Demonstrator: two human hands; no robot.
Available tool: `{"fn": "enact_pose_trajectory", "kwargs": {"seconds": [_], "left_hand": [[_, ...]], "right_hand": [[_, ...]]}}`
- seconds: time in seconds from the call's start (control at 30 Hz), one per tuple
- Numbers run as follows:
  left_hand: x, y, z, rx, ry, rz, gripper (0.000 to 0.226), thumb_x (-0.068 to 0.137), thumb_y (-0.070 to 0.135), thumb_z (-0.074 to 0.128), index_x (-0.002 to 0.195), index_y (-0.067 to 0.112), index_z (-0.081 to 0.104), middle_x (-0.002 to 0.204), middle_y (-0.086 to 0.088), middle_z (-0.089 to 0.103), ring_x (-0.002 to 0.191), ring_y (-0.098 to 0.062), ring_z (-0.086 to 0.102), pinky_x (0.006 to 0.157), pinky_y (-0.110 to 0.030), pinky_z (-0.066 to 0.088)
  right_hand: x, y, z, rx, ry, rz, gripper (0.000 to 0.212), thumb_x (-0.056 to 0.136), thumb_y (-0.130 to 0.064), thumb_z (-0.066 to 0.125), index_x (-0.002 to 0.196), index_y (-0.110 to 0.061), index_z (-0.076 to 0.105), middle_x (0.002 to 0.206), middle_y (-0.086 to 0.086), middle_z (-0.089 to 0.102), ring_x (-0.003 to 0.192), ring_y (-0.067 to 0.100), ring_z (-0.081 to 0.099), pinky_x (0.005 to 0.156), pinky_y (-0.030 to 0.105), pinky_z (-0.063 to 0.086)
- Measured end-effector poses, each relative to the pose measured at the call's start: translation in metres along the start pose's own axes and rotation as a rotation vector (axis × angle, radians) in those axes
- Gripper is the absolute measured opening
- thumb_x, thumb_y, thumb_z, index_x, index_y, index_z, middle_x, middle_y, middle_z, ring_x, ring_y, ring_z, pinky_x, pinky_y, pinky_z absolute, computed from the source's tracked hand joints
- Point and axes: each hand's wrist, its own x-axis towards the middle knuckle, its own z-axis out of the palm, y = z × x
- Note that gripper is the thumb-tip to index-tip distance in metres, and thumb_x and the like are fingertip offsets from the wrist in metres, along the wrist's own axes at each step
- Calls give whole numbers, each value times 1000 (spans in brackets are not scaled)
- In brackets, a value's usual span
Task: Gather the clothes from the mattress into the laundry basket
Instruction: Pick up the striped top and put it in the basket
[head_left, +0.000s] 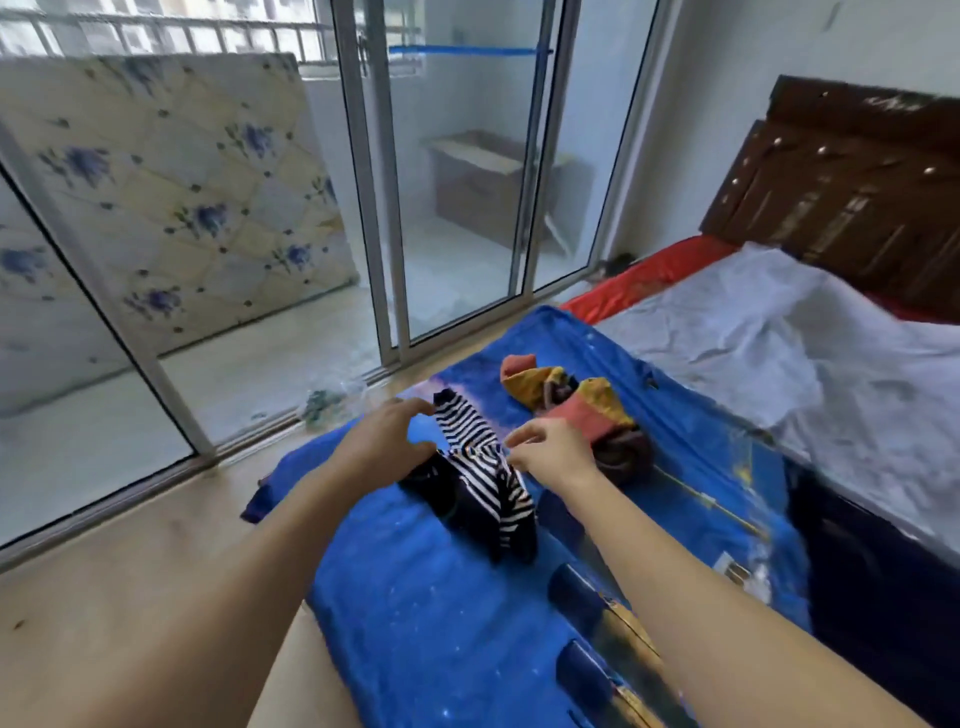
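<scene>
A: Where are the clothes, taking the blue mattress (415, 613) as the landmark?

B: A black-and-white striped garment (488, 467) lies near the middle of the mattress, rumpled, with dark cloth under its left side. Just beyond it on the same mattress, towards the glass doors (457, 171), sits a bundle of orange, pink and brown clothes (576, 415).

A: And the hands?

B: Both reach over the mattress to the striped garment. The left hand (379, 441) is at its left edge, fingers curled, fingertips touching the upper corner of the cloth; I cannot tell whether it has a real grip. The right hand (550, 452) is at the garment's right edge, thumb and fingers pinched together right at the fabric, though whether cloth is caught between them is unclear.

A: What surrounds the mattress?

B: To its right stands a bed with a grey sheet (779, 353) and a dark wooden headboard (841, 197). To its left is bare wooden floor (130, 571). Past the glass doors, a floral mattress (171, 182) leans upright.
</scene>
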Motion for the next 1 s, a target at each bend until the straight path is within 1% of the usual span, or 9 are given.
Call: {"fn": "enact_pose_trajectory", "kwargs": {"seconds": [0.2, 0.37, 0.53, 0.67, 0.73, 0.8, 0.87, 0.97, 1.0], "left_hand": [[69, 22, 48, 31, -72, 44, 53, 84, 24, 62, 135, 18, 46, 142, -8, 46, 128, -25, 46, 101, -30, 36], [123, 4, 88, 14, -156, 26, 50, 86, 29, 60, 134, 22, 46, 140, -6, 45, 117, -24, 54, 94, -30, 40], [178, -22, 130, -57, -219, 34, 47, 87, 30, 57, 133, 27, 46, 139, -3, 45, 116, -22, 53, 89, -31, 40], [226, -53, 169, -81, -285, 64, 44, 89, 31, 53, 133, 28, 47, 140, -2, 44, 107, -21, 58, 87, -30, 42], [242, -64, 189, -83, -314, 96, 43, 91, 29, 51, 134, 26, 48, 142, -2, 44, 111, -21, 56, 93, -31, 42], [260, -76, 211, -69, -347, 140, 40, 93, 27, 48, 132, 24, 51, 141, 0, 45, 115, -22, 53, 98, -31, 41], [279, -86, 234, -54, -380, 182, 37, 94, 26, 46, 129, 24, 54, 141, 1, 47, 121, -21, 50, 102, -32, 39], [298, -93, 264, -33, -454, 232, 38, 96, 26, 40, 131, 22, 53, 146, 1, 43, 131, -20, 42, 108, -32, 34], [302, -95, 273, -26, -492, 230, 39, 96, 27, 38, 134, 21, 50, 148, 1, 40, 133, -20, 41, 108, -33, 34]], "right_hand": [[55, 73, -25, 141, 97, 230, 28, 64, -7, 67, 48, -30, 69, 75, 5, 76, 85, 31, 70, 83, 43, 57], [85, 109, -10, 141, 95, 384, 25, 68, -11, 62, 53, -29, 69, 71, -5, 74, 82, 22, 71, 79, 38, 59], [119, 135, 19, 115, 83, 502, 24, 66, -10, 57, 55, -29, 67, 67, -6, 72, 81, 24, 71, 80, 38, 58], [160, 151, 58, 117, 67, 583, 20, 70, -10, 55, 67, -28, 64, 72, -3, 69, 80, 26, 72, 76, 39, 58], [178, 161, 78, 139, 67, 611, 22, 73, -9, 55, 79, -26, 66, 80, -2, 69, 82, 26, 72, 80, 40, 58], [197, 174, 98, 174, 79, 667, 29, 77, -7, 51, 99, -19, 67, 88, -1, 68, 78, 25, 72, 77, 37, 58], [213, 185, 114, 173, 96, 728, 38, 81, -7, 45, 113, -17, 63, 99, 2, 66, 75, 26, 74, 76, 40, 61], [226, 205, 128, 182, 112, 808, 48, 87, -2, 34, 129, -17, 53, 94, 4, 58, 78, 30, 74, 76, 42, 61], [229, 212, 133, 210, 111, 843, 50, 89, -1, 33, 134, -16, 48, 99, 6, 56, 78, 31, 74, 74, 42, 61]]}}
